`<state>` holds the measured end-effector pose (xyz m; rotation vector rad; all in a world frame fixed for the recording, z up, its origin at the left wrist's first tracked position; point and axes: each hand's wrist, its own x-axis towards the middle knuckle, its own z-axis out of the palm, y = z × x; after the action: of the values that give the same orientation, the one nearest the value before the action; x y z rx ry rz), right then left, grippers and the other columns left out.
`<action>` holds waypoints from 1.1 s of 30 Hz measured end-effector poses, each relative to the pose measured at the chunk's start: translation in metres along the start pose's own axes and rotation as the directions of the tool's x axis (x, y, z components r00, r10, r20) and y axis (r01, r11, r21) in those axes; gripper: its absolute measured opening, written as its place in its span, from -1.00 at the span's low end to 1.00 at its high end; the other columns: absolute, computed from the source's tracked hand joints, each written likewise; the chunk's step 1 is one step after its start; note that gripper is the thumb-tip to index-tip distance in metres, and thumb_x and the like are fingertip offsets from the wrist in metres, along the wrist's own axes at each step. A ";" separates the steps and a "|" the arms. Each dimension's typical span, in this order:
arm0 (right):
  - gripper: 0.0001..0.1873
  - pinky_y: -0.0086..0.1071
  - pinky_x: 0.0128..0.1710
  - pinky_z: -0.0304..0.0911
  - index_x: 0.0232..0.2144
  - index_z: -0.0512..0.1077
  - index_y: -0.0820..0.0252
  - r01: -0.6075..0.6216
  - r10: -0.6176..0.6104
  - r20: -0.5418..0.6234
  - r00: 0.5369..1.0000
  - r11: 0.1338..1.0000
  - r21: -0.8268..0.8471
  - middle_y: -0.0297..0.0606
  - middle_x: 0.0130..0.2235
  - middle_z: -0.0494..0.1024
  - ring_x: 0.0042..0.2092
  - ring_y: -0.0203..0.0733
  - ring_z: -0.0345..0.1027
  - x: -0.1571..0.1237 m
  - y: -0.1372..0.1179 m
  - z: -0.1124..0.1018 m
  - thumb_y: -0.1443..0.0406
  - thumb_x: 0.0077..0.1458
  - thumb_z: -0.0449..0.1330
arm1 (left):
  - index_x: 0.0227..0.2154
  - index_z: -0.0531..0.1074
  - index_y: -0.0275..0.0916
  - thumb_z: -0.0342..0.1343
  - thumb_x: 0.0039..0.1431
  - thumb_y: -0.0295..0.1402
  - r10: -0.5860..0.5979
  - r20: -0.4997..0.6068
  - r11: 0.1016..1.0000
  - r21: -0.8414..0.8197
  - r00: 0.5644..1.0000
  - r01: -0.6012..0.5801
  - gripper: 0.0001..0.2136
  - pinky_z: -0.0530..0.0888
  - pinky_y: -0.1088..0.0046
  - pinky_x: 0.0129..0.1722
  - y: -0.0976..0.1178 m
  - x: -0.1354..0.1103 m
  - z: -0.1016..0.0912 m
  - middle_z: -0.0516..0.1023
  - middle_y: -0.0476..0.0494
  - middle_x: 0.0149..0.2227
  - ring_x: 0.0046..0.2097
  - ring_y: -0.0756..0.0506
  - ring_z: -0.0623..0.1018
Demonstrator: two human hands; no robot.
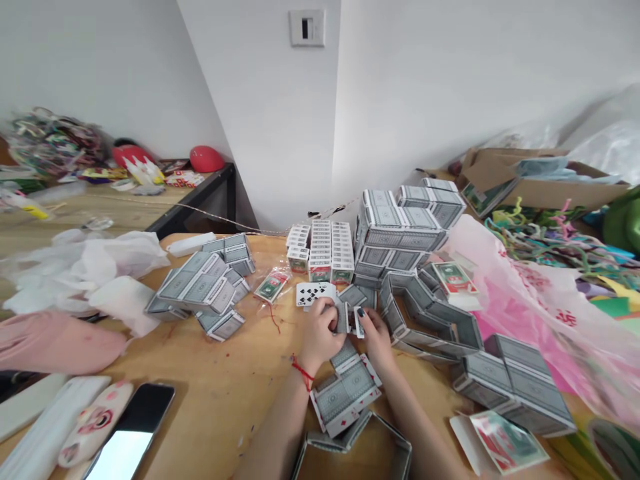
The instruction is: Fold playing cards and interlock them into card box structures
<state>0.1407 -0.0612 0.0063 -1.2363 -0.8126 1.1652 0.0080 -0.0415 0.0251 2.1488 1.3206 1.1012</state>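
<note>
My left hand (323, 337), a red string at its wrist, has its fingers curled round a grey-backed playing card (342, 317) that looks folded. Close beside it, my right hand (376, 339) pinches a small white-edged playing card (359, 327), its thumb with a dark nail on top. A spade card (313, 293) lies face up just beyond the left fingers. Between my forearms rest joined grey-backed cards (345, 393) with some red faces showing. Nearest me stands an angular ring of folded cards (360, 460).
Built card blocks stand at the left (200, 283), back right (400, 230) and right (515, 383). Packed card rows (320, 250) sit at the back. An open card frame (430, 320) is right of my hands. A phone (133, 433) lies front left; a pink bag (510, 280) is at right.
</note>
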 end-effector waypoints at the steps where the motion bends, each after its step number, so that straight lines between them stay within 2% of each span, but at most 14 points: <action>1: -0.68 -0.42 -0.49 0.09 -0.51 0.37 0.15 0.011 -0.011 -0.012 1.000 1.000 -0.008 -0.38 -0.54 0.35 -0.49 -0.28 0.15 -0.001 0.000 0.000 0.01 -0.10 0.19 | -0.67 0.06 -0.23 0.04 -0.19 -0.55 0.009 0.003 1.000 0.007 1.000 -0.009 -0.77 0.34 0.40 -0.31 0.000 0.000 -0.001 0.30 -0.13 -0.32 -0.26 -0.07 0.37; 9: -0.63 -0.41 -0.42 0.15 -0.50 0.38 0.19 0.083 -0.088 -0.040 0.995 0.990 -0.116 -0.36 -0.50 0.39 -0.44 -0.26 0.21 -0.002 -0.004 0.003 -0.01 -0.11 0.17 | -0.66 0.05 -0.23 0.05 -0.17 -0.55 0.058 0.022 0.997 0.048 0.998 -0.059 -0.76 0.34 0.38 -0.25 0.002 -0.001 -0.001 0.30 -0.13 -0.28 -0.22 -0.09 0.37; 16: -0.62 -0.40 -0.40 0.16 -0.50 0.36 0.19 0.127 -0.138 -0.076 0.987 0.982 -0.142 -0.37 -0.52 0.37 -0.43 -0.26 0.21 0.001 -0.004 0.004 -0.02 -0.08 0.14 | -0.65 0.06 -0.22 0.04 -0.19 -0.57 0.099 0.035 0.993 0.054 0.995 -0.100 -0.77 0.34 0.34 -0.17 -0.002 0.002 0.007 0.30 -0.15 -0.24 -0.15 -0.12 0.36; 22: -0.61 -0.40 -0.41 0.14 -0.53 0.34 0.18 0.140 -0.158 -0.102 0.982 0.976 -0.166 -0.39 -0.54 0.36 -0.45 -0.27 0.20 0.004 -0.001 0.004 -0.04 -0.11 0.14 | -0.66 0.07 -0.23 0.04 -0.18 -0.56 0.132 0.039 0.988 0.078 0.990 -0.135 -0.77 0.33 0.32 -0.18 -0.006 0.004 0.008 0.32 -0.16 -0.24 -0.16 -0.13 0.36; 33: -0.63 -0.40 -0.40 0.13 -0.51 0.34 0.19 0.167 -0.191 -0.123 0.974 0.968 -0.188 -0.38 -0.52 0.36 -0.44 -0.27 0.19 0.006 0.002 0.001 -0.01 -0.09 0.13 | -0.62 0.16 -0.22 0.05 -0.18 -0.58 0.212 0.086 0.977 -0.036 0.973 -0.210 -0.82 0.35 0.23 -0.05 -0.003 0.004 0.006 0.34 -0.18 -0.11 -0.04 -0.15 0.36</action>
<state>0.1412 -0.0553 0.0036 -1.3437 -0.9165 0.8644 0.0118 -0.0363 0.0207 2.3316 1.0506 1.0794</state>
